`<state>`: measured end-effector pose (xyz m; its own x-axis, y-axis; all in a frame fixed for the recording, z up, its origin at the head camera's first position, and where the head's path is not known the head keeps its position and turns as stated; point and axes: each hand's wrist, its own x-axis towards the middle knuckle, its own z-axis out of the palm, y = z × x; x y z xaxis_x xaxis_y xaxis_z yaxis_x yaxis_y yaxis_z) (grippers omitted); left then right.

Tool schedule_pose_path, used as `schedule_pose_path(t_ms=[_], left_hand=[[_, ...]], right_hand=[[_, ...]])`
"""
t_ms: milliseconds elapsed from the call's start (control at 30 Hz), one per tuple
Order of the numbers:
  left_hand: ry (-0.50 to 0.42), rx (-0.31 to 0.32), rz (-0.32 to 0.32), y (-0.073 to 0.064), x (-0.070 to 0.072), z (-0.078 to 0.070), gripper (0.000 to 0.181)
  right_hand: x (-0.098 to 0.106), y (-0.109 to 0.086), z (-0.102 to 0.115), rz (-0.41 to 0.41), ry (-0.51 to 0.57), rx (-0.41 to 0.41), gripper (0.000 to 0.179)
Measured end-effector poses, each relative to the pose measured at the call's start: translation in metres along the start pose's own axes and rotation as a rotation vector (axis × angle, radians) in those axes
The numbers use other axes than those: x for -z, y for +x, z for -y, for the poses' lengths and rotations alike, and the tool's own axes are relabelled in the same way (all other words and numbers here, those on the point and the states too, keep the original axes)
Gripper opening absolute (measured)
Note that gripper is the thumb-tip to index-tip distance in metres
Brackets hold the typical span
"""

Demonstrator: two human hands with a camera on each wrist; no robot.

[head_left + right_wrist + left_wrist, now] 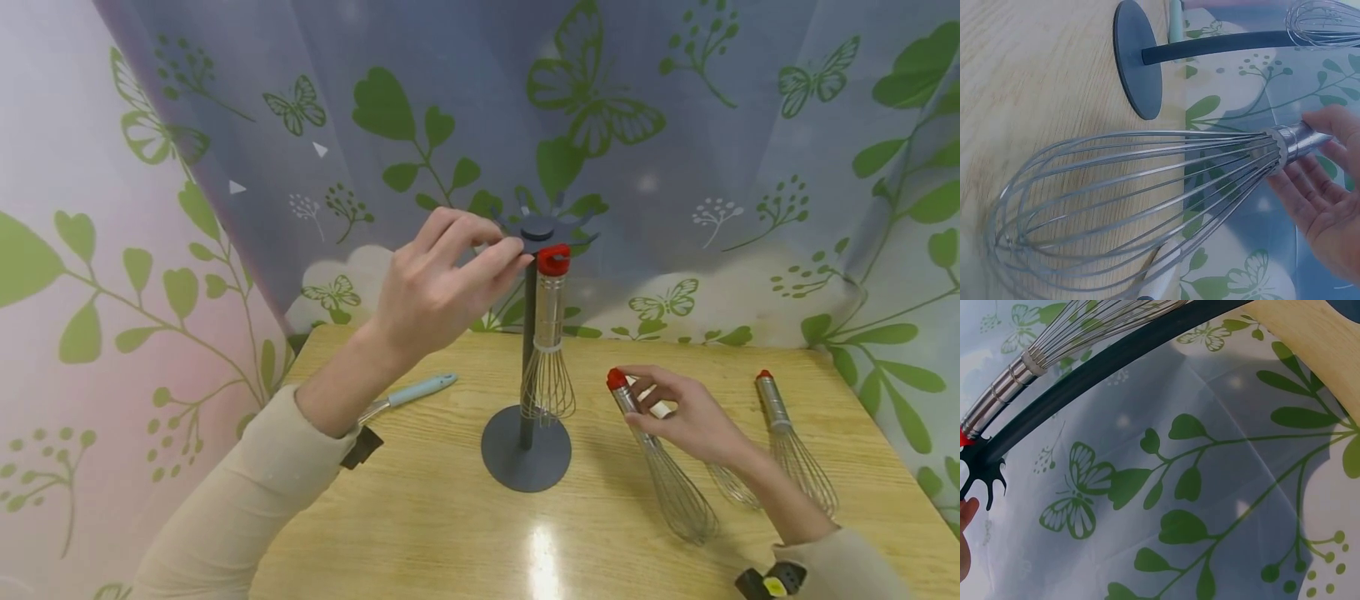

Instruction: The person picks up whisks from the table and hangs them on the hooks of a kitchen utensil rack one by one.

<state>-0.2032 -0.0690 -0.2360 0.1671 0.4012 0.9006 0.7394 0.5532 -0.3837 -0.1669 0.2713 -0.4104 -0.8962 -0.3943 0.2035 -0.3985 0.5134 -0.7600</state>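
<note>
A dark utensil stand [527,350] with a round base and hooked top stands on the table. One whisk [550,308] with a red cap and metal handle hangs from its hooks. My left hand [442,279] pinches a hook at the top of the stand, beside that red cap; the left wrist view shows only its fingertips [966,515] against the hook. My right hand [693,417] grips the metal handle of a second red-capped whisk [678,492], its wires slanting down toward the front right. In the right wrist view this whisk [1135,200] fills the middle.
On the right of the wooden table [420,525] lies another red-capped whisk [787,442]. A white-handled utensil [1163,269] lies partly hidden behind my right hand. A utensil with a light blue handle [423,389] lies left of the stand. Behind hangs a patterned curtain [465,75].
</note>
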Motion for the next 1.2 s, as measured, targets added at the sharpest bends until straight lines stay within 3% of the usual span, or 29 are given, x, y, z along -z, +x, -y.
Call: schedule_pose_path(t_ms=[733, 1200], left_hand=[[0.005, 0.001, -0.004, -0.001, 0.0, 0.001, 0.005], [-0.003, 0.007, -0.008, 0.0, 0.0, 0.0, 0.006]], right_hand=[[-0.005, 0.01, 0.018, -0.145, 0.024, 0.004, 0.061], [-0.007, 0.022, 0.026, -0.18, 0.038, 0.043, 0.063]])
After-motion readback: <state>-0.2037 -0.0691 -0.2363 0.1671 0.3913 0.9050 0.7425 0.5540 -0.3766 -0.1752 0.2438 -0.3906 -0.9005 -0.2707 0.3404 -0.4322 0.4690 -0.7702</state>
